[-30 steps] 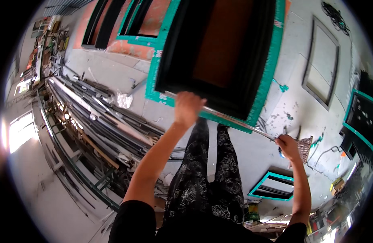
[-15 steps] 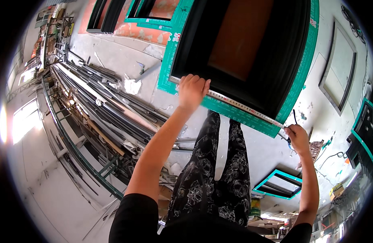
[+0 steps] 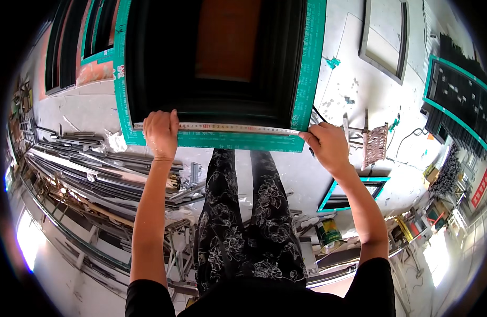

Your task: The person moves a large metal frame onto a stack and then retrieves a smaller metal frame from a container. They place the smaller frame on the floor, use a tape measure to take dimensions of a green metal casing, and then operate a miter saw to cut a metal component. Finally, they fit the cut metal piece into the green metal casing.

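A stack of black frames edged in green film (image 3: 217,142) stands in front of me, its hollow middle dark. Along its near edge stretches the pale blade of a tape measure (image 3: 227,128), lying nearly level. My left hand (image 3: 161,132) is closed over the blade's left end at the near left corner, knuckles up. At the near right corner my right hand (image 3: 329,146) grips the other end of the tape, thumb and fingers pressed together. Its palm mostly hides the tape's case.
Long metal profiles (image 3: 111,166) lie heaped on the floor at the left. A grey frame (image 3: 366,42) lies at the far right, with a woven stool (image 3: 375,145) nearer. A blue-edged frame (image 3: 333,196) is beyond my right forearm. More green-edged frames (image 3: 460,87) stand farther right.
My view has turned, so the frame stack and both hands sit farther left and the tape runs level instead of slanting. Both hands keep their places on the tape.
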`<move>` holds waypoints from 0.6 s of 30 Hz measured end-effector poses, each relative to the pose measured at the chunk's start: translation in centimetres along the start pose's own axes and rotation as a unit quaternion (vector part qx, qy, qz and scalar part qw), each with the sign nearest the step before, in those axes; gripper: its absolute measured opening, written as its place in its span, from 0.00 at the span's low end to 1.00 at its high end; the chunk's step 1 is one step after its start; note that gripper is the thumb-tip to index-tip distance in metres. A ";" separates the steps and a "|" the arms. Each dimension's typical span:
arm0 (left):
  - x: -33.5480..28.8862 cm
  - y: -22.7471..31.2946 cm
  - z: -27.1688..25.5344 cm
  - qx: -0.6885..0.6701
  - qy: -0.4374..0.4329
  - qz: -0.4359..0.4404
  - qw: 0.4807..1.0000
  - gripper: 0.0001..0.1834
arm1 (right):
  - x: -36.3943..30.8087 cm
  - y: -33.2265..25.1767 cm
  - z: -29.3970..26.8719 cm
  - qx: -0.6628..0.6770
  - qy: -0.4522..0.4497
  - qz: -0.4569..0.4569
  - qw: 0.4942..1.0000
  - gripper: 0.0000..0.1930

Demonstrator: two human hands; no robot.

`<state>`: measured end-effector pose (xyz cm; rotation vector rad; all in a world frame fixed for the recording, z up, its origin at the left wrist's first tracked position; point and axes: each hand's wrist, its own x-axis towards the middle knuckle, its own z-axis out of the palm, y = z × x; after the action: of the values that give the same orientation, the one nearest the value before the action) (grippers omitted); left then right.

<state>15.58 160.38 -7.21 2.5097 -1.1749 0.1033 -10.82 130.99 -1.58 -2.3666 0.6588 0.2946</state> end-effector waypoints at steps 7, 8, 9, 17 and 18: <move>-0.7 0.4 0.1 0.013 0.005 -0.008 1.000 0.14 | -0.5 -0.1 0.8 -0.060 0.059 0.013 0.996 0.19; -0.7 0.4 0.3 0.012 0.001 -0.007 1.000 0.14 | -0.5 0.0 0.8 -0.058 0.057 0.016 0.997 0.19; -0.8 0.5 0.4 0.013 0.014 -0.003 1.000 0.14 | -0.5 0.0 0.7 -0.066 0.067 0.016 0.995 0.19; -0.9 0.5 0.3 0.028 0.016 -0.004 0.999 0.12 | -0.4 0.0 0.7 -0.075 0.058 0.024 0.995 0.18; -0.9 0.5 0.3 0.028 0.014 -0.005 0.999 0.12 | -0.5 0.1 0.8 -0.074 0.060 0.025 0.995 0.18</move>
<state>14.57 160.62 -7.51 2.5538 -1.1644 0.1711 -11.32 131.66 -2.02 -2.5277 0.7784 0.2327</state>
